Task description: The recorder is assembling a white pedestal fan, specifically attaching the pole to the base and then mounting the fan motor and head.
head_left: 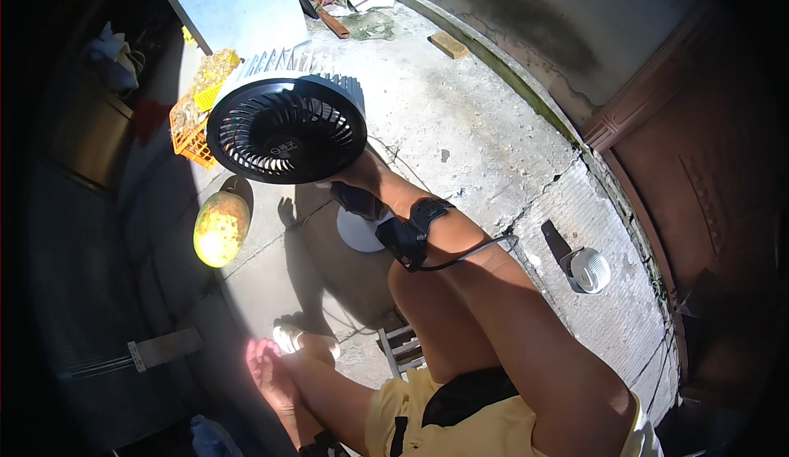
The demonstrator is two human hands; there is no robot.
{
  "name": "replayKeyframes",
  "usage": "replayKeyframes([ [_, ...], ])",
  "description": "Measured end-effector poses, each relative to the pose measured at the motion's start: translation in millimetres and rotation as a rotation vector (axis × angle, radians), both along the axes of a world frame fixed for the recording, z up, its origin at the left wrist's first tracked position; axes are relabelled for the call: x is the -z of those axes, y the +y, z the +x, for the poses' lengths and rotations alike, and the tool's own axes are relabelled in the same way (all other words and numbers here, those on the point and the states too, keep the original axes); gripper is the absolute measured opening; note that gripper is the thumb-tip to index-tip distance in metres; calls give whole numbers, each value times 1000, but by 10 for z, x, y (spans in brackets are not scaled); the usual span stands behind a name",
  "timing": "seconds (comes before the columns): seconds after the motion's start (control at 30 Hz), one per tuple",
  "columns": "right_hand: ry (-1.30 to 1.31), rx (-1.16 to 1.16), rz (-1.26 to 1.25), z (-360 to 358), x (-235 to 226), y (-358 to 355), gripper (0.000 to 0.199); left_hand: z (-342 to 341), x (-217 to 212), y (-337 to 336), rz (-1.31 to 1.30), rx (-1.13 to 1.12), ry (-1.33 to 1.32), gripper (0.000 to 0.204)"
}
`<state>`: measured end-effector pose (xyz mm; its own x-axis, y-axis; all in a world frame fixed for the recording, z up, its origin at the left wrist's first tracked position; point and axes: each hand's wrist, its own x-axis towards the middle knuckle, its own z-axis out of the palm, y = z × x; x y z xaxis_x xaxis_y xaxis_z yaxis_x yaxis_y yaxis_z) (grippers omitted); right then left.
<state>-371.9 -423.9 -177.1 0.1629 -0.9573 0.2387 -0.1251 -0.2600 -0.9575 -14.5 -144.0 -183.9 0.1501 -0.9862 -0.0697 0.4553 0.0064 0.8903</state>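
A small electric fan (283, 132) with a black round front and a white ribbed housing is tilted up in front of me. My right hand (362, 176) is closed on it at its lower right edge; the fan covers most of the fingers. Under my right wrist, a white round disc (355, 231) stands partly hidden, and I cannot tell whether it joins the fan. Beside my left leg, my left hand (271, 372) hangs with its fingers stretched out and nothing in them. A yellow-green melon (220, 228) lies on the ground below and left of the fan.
Orange (191, 138) and yellow (215, 71) baskets stand behind the fan, near a pale panel (234, 5). A white ribbed round piece (590, 270) lies at right. A brick (448, 44) sits near the wall. Slats of a stool (400, 348) show below me.
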Motion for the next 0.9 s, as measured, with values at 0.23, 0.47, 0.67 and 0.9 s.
replayKeyframes([
  [0.23, 132, 294, 65, -710, 69, 418, 64, 269, 143, 76, -41, 35, -31, 59],
  [0.47, 508, 1039, 600, -2864, 702, 2282, 96, 538, 181, 86, 33, -52, -39, 54],
  [0.67, 619, 1313, 953, -3991, 1519, 4259, 100, 590, 109, 78, 99, -99, -266, 43],
  [0.9, 846, 1207, 1116, -4255, 1863, 5095, 101, 211, -106, 166, 278, -139, -336, 39],
])
